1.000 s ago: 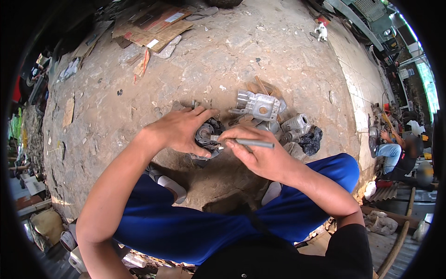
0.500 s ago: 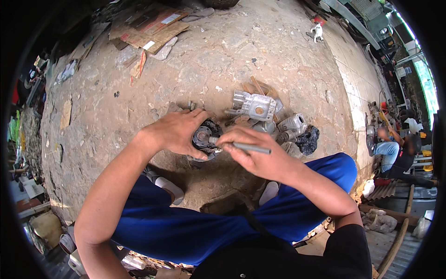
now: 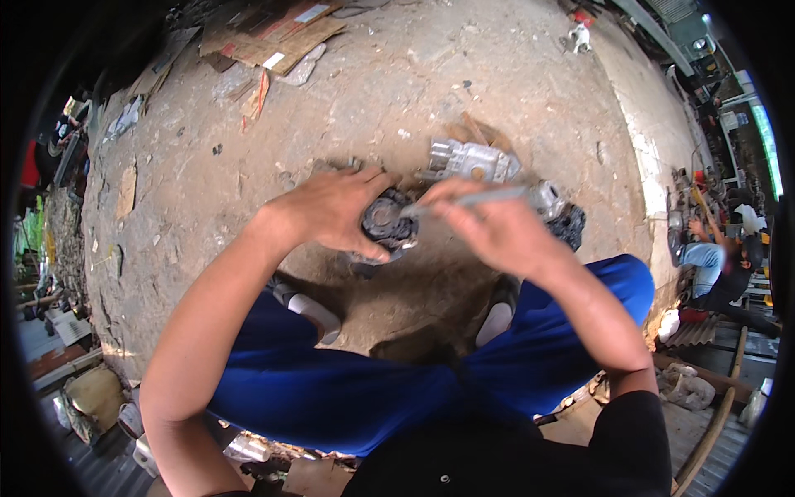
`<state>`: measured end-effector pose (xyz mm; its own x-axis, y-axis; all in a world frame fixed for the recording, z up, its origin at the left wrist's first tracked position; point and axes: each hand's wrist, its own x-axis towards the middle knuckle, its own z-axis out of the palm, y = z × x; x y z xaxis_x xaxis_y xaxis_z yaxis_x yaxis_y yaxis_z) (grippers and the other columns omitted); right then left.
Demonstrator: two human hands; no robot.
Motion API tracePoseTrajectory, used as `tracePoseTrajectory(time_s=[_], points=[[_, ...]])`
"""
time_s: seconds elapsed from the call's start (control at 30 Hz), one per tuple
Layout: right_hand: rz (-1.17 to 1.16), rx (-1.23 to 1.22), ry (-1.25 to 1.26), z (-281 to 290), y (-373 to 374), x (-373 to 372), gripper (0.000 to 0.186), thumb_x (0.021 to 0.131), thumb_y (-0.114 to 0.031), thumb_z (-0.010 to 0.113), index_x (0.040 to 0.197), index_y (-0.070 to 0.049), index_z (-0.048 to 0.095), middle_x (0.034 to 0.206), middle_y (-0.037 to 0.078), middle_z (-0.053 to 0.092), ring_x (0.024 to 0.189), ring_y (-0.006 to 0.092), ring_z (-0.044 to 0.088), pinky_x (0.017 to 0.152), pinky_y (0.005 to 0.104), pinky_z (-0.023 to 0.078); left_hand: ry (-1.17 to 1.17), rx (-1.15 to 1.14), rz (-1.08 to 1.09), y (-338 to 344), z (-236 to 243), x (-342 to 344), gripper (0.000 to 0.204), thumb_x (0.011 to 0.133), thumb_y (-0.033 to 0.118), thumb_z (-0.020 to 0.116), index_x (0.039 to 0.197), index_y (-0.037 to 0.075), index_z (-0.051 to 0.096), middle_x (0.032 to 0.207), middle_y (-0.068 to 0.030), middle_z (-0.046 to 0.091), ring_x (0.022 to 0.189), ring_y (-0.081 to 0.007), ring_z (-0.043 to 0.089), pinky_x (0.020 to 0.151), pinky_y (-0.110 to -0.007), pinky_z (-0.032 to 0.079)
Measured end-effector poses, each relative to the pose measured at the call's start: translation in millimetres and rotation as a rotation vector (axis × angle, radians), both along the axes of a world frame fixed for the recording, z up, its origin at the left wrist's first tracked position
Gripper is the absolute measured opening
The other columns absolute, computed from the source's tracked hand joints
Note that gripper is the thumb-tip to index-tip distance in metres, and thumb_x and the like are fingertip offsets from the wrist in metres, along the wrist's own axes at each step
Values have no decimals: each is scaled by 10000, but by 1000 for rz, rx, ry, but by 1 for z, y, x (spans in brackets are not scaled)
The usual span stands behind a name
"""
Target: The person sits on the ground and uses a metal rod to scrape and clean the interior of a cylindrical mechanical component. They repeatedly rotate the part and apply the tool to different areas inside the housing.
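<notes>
On the ground between my feet sits a dark, greasy round metal part (image 3: pixel 383 217) with a ring-shaped centre. My left hand (image 3: pixel 335 211) curls round its left side, with the fingers at the far edge and the thumb at the near edge. In my right hand (image 3: pixel 489 224), just to the right, is a grey rod-shaped metal tool (image 3: pixel 497 195), smeared by motion. One end of the tool points at the round part; whether they touch is unclear. Beyond my right hand lies a silver metal casting (image 3: pixel 476 161) with a round hole.
A cylindrical metal part (image 3: pixel 545 199) and a black crumpled bundle (image 3: pixel 570 225) lie right of my right hand. Flattened cardboard (image 3: pixel 286 45) is at the far left, a small white cat (image 3: pixel 580 37) at the far right. Another person (image 3: pixel 720 265) sits at the right edge.
The view has shifted a little, moving the scene mostly rightward. My right hand and the tool have lifted slightly away from the round part. My left hand keeps its hold.
</notes>
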<state>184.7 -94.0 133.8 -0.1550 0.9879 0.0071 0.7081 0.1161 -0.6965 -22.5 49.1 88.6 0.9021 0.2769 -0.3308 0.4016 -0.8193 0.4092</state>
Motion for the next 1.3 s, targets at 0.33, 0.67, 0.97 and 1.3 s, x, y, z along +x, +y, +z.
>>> tracePoseTrajectory(time_s=[0.33,0.67,0.97,1.3], points=[[-261,-722,-277,-20,5,42,548,1062,-506,463,997,-10,688,861,155,655,915,260,679,853,457,557,-23,-3,-7,-2,1,3,1073,695,558,839,1521,52,379,1417,-177,529,1328,-368,512,1097,-460,454],[-385,-775,-367,-299,-84,41,346,957,-327,646,1092,-16,713,1054,257,713,1049,443,667,926,506,531,-7,-55,-23,1,7,3,1078,688,535,842,1525,51,365,1413,-181,515,1319,-385,513,1098,-461,454],[-543,-588,-444,-305,-103,38,246,943,-210,650,1121,-41,623,1002,228,716,957,434,695,829,511,570,-35,-16,-3,0,3,-7,1081,706,551,832,1539,63,345,1427,-185,505,1288,-397,540,1089,-470,462],[-369,-682,-466,-300,-109,48,267,952,-224,610,1171,-72,614,1087,230,708,1030,421,688,884,541,550,12,-6,12,-3,9,-2,1084,702,567,827,1524,35,361,1416,-177,521,1259,-386,562,1047,-472,484]])
